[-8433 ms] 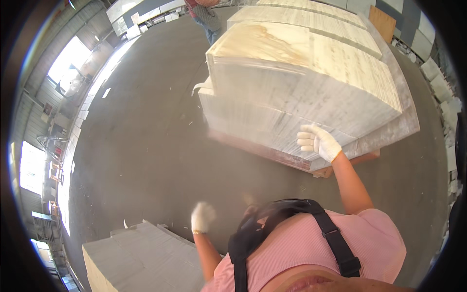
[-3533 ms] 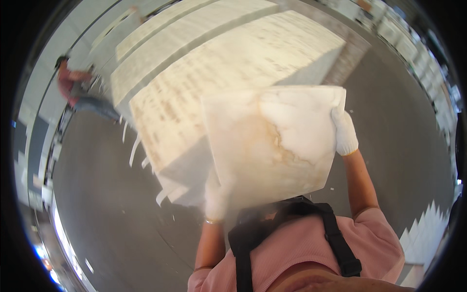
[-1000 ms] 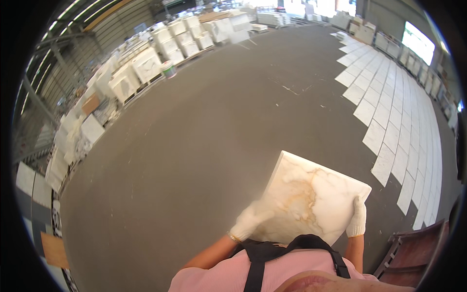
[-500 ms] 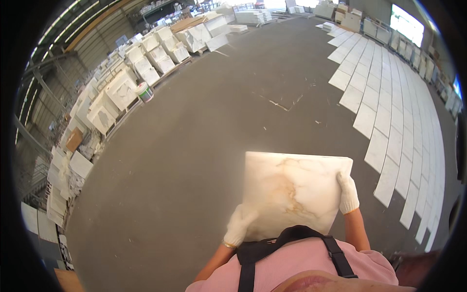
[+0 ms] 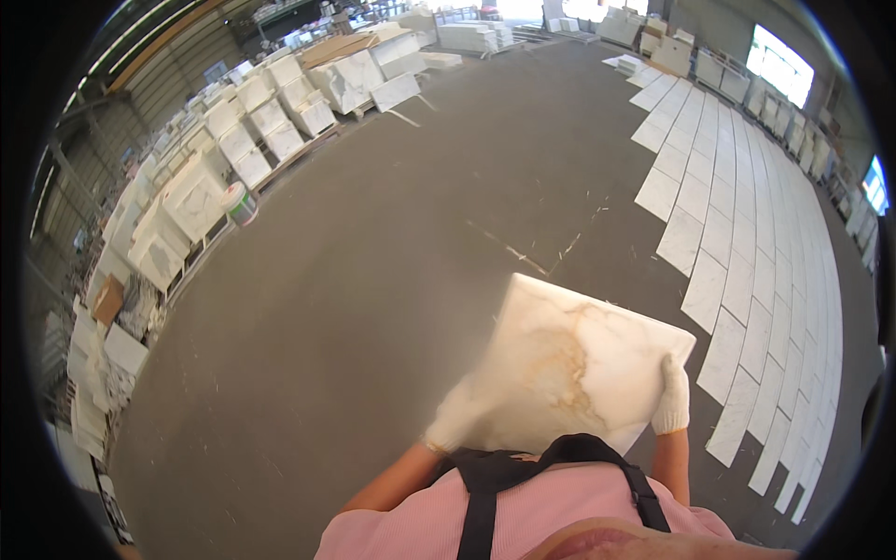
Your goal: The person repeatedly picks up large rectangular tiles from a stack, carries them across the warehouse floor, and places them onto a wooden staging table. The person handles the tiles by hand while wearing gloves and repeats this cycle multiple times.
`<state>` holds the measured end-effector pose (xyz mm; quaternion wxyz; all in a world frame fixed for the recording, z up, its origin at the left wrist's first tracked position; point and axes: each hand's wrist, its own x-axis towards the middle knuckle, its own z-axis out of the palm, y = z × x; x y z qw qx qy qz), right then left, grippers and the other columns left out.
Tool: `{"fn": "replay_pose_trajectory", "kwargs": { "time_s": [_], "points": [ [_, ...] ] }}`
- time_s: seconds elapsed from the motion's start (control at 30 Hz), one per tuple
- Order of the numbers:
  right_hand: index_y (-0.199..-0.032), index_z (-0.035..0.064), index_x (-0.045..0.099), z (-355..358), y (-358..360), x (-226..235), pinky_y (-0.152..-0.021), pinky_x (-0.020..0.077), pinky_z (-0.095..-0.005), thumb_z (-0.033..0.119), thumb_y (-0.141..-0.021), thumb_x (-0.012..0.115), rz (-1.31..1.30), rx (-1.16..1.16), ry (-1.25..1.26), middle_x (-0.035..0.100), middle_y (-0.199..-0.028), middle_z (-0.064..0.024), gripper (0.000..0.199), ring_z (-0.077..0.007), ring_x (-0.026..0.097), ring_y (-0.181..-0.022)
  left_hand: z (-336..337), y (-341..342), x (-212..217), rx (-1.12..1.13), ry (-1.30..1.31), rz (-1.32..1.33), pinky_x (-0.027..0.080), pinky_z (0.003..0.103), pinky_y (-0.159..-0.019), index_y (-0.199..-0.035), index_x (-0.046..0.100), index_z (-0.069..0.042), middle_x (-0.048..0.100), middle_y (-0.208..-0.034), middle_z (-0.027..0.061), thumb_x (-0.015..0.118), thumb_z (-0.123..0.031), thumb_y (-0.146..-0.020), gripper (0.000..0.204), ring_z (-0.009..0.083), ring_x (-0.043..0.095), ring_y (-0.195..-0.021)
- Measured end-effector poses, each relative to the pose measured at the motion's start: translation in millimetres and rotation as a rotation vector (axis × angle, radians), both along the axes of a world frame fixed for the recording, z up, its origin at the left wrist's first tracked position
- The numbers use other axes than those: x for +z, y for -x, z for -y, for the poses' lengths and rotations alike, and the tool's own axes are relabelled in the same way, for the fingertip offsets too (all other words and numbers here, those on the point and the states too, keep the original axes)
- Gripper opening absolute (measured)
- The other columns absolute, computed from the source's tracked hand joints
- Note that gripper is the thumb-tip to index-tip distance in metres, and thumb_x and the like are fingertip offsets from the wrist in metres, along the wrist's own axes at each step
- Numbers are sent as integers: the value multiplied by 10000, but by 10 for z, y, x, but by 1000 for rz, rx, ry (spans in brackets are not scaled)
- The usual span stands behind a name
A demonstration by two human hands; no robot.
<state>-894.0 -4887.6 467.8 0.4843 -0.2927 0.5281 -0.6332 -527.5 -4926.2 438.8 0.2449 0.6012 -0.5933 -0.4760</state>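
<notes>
A white marble slab (image 5: 579, 364) with brown and gold veins is held against the front of my body, its far edge tilted down to the right. My left hand (image 5: 455, 411), in a white knitted glove, grips the slab's left edge; glare and blur soften its fingers. On the opposite edge my right hand (image 5: 672, 397), gloved alike, is closed with the thumb on the top face. The fingers under the slab are hidden.
Rows of white marble tiles (image 5: 733, 252) lie on the grey floor (image 5: 355, 308) to the right. Stacked slabs (image 5: 280, 131) on pallets line the left side, with a white and green bucket (image 5: 240, 204) beside them. Pale scraped marks (image 5: 532, 261) show on the floor ahead.
The slab has turned clockwise, its left far corner swinging farther ahead, with both hands still on it. The floor tiles and the bucket have shifted in view as I move.
</notes>
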Motion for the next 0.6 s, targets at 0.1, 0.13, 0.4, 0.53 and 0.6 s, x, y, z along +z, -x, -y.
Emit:
{"fn": "replay_pose_trajectory", "kwargs": {
  "time_s": [0.1, 0.13, 0.4, 0.53, 0.6],
  "points": [
    [-1413, -56, 517, 720, 124, -73, -1044, 489, -387, 446, -1000, 642, 78, -82, 75, 625, -1327, -137, 661, -224, 614, -1194, 996, 167, 19, -60, -59, -310, 519, 345, -932, -1246, 613, -38, 679, -1180, 67, 727, -321, -937, 435, 163, 622, -1066],
    [-1413, -55, 518, 1044, 185, -123, -1049, 485, -388, 441, -1001, 642, 62, -111, 44, 625, -1327, -139, 657, -227, 612, -1197, 1348, 222, -9, -75, -50, -269, 518, 347, -935, -1250, 611, -35, 677, -1182, 70, 730, -318, -935, 440, 165, 621, -1071],
    [-1403, -48, 542, 3911, 713, -79, -1014, 493, -359, 421, -1008, 642, 134, 48, 6, 636, -1301, -105, 621, -190, 612, -1158, 3761, 709, -212, 60, 106, -189, 513, 351, -928, -1239, 635, -48, 678, -1157, 91, 730, -302, -934, 408, 195, 626, -1048],
    [-1391, -56, 555, 5243, 826, 152, -990, 496, -339, 480, -1031, 591, -59, 68, -48, 657, -1260, -112, 647, -172, 607, -1131, 4547, 878, -122, 213, 30, -315, 520, 400, -906, -1200, 648, -32, 694, -1153, 161, 734, -362, -924, 439, 321, 649, -1042],
    [-1382, -63, 563, 5882, 851, 174, -1001, 485, -336, 511, -1041, 555, -152, 124, -60, 652, -1272, -112, 667, -163, 593, -1150, 5059, 890, -90, 257, 38, -321, 522, 410, -903, -1191, 650, -29, 698, -1151, 182, 729, -370, -927, 438, 346, 658, -1045]
  ]
}}
